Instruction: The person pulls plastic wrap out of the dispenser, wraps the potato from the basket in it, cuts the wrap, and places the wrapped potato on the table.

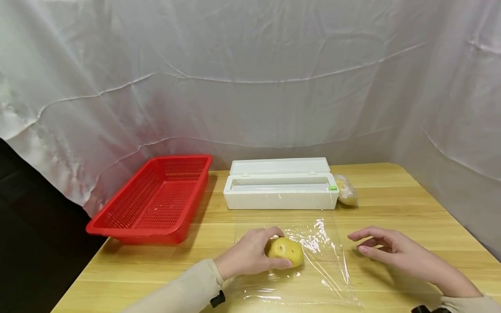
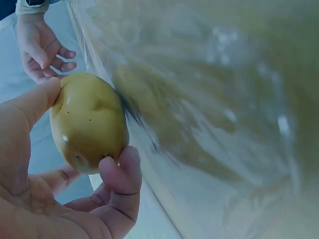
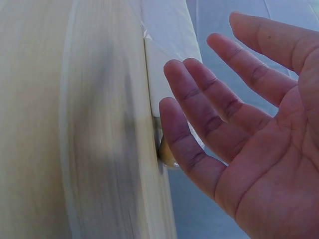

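My left hand grips a yellow potato between thumb and fingers, over a sheet of clear plastic wrap spread on the table. In the left wrist view the potato shows small dark pits, with the thumb at one end and curled fingers at the other. To the right of the wrap, my right hand hovers above the wood, holding nothing. Its fingers are loosely extended in the right wrist view. Behind the wrap stands a white wrap dispenser box, its lid raised.
A red perforated plastic basket stands at the left of the wooden table. Beside the dispenser's right end lies a potato wrapped in plastic. A pale grey cloth hangs behind the table and along its right side.
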`<state>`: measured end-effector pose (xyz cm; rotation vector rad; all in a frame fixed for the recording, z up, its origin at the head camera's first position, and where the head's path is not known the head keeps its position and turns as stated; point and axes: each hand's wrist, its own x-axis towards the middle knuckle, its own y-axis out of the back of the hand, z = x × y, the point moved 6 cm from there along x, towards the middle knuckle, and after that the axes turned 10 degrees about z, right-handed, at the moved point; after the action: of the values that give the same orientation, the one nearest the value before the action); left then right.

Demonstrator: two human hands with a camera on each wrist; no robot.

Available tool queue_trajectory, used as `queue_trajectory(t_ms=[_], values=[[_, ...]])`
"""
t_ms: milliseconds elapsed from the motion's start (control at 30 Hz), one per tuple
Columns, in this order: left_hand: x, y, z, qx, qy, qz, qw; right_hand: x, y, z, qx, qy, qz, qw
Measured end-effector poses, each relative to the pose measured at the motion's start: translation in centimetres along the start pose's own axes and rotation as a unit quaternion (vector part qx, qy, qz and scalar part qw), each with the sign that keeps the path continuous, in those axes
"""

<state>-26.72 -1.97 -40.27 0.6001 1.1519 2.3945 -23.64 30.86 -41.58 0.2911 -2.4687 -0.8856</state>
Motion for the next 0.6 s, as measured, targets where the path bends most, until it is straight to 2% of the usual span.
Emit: queue_trajectory(t_ms=[300, 600], values=[[-0.17, 0.24, -0.66, 0.014, 0.021, -0.004, 0.9997, -0.04, -0.14, 0.13, -0.002, -0.014, -0.005, 0.9999], [-0.14, 0.33, -0.90, 0.025, 0.005, -0.010, 0.9996, 0.01, -0.18, 0.01, -0.005, -0.013, -0.004, 0.9999]])
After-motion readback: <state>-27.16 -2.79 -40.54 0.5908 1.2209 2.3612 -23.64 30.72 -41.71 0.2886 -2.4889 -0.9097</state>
